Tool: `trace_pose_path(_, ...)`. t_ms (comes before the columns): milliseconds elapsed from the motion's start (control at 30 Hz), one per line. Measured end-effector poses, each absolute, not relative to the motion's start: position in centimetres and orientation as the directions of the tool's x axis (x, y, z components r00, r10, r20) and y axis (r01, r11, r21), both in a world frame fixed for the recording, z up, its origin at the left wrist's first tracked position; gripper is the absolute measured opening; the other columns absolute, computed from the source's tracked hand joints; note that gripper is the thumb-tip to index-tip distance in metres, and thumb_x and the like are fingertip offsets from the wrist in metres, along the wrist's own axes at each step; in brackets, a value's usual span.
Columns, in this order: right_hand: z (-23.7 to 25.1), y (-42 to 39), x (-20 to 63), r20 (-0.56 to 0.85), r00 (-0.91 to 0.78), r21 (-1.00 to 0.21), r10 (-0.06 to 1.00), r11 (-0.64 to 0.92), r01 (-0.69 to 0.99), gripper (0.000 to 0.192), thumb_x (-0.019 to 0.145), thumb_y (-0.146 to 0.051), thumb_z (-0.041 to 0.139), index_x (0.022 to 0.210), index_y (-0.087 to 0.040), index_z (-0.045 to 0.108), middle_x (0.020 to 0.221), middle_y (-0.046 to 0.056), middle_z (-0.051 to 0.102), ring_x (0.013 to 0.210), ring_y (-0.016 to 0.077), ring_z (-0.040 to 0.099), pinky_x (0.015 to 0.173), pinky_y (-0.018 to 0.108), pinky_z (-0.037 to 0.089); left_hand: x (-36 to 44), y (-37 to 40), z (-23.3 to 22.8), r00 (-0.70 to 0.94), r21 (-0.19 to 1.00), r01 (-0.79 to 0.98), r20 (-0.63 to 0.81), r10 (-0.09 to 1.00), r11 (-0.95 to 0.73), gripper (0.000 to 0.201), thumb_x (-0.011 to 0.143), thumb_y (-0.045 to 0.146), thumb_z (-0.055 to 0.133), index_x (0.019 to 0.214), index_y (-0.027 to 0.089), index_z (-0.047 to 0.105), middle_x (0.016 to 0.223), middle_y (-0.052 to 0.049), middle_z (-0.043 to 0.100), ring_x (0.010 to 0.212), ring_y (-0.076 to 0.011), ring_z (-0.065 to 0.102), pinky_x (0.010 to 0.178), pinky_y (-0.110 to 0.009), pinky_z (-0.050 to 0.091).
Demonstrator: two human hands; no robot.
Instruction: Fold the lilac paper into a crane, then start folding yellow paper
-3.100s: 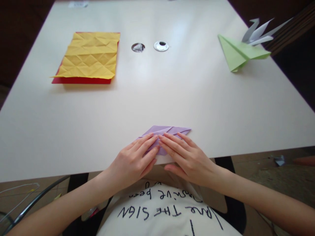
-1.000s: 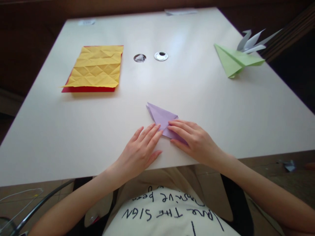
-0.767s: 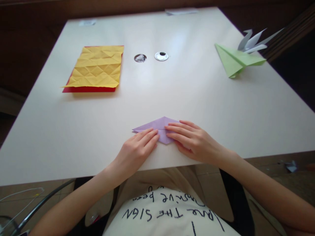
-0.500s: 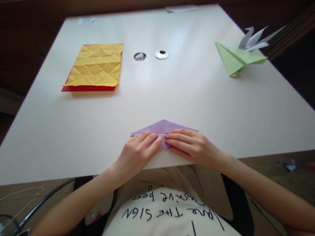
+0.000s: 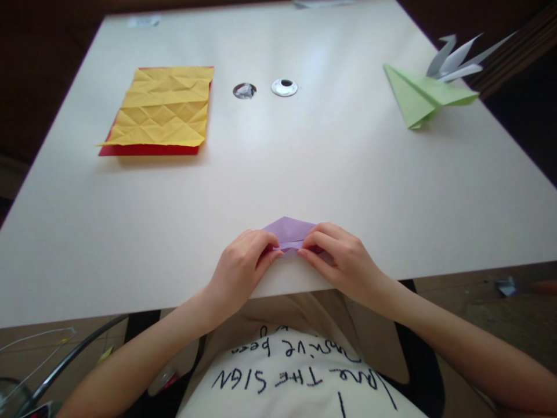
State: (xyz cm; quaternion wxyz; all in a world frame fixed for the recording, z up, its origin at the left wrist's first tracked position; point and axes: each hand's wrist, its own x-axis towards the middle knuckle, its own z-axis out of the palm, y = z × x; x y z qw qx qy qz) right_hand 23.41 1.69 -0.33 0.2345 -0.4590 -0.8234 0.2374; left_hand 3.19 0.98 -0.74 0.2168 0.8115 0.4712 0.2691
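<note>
A folded sheet of purple paper [image 5: 289, 230] lies near the table's front edge, its blunt peak pointing away from me. My left hand [image 5: 243, 258] pinches its near edge just left of the middle, thumb below and fingers on top. On the other side, my right hand [image 5: 339, 252] grips the same edge in a matching pinch. Between the two sets of fingertips a narrow folded strip of the purple paper shows. Both side corners of the paper are hidden under my hands.
Creased yellow paper [image 5: 161, 110] lies on red paper [image 5: 148, 151] at the left of the white table [image 5: 339, 168]. Two round cable holes [image 5: 244, 91] sit at the back, one with a silver cover [image 5: 284, 87]. A green folded paper plane [image 5: 420, 96] and a white paper crane [image 5: 455, 61] stand at the right.
My fingers have gone from lying flat on the purple paper to pinching its near edge. The small near tip that pointed at me is now folded up. The view has shifted slightly.
</note>
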Motion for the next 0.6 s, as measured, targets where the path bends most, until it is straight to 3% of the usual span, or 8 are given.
trace_pose_path(100,-0.10,1.96,23.07,0.075,-0.450,-0.587,0.890,0.404,0.701,0.017,0.087,-0.026,0.050,0.073,-0.018,0.053,0.074,0.002,0.055,0.069,0.0134,0.048,0.063,0.027,0.038,3.21,1.02,-0.88,0.418,0.582,0.658,0.247,0.874,-0.479,0.002,0.088,0.019,0.052,0.088,0.017,0.054,0.076,0.001,0.058,0.068,-0.0115,0.052,0.064,-0.023,0.043)
trace_pose_path(233,0.22,2.19,22.68,0.010,-0.430,-0.558,0.903,0.362,0.747,0.016,0.087,-0.027,0.049,0.074,-0.018,0.051,0.074,0.001,0.053,0.068,0.0132,0.047,0.062,0.026,0.036,3.08,0.90,-0.91,0.453,0.533,0.673,0.252,0.855,-0.513,0.011,0.089,0.018,0.048,0.097,0.019,0.056,0.080,-0.001,0.057,0.071,-0.0127,0.051,0.065,-0.024,0.043)
trace_pose_path(600,0.32,2.30,22.35,0.008,-0.417,-0.508,0.909,0.363,0.781,0.016,0.088,-0.027,0.048,0.074,-0.018,0.049,0.076,0.002,0.054,0.069,0.0146,0.047,0.061,0.027,0.036,2.84,0.90,-0.70,0.489,0.579,0.631,0.220,0.844,-0.517,0.017,0.090,0.014,0.045,0.099,0.019,0.059,0.084,-0.002,0.058,0.077,-0.0132,0.051,0.069,-0.025,0.046)
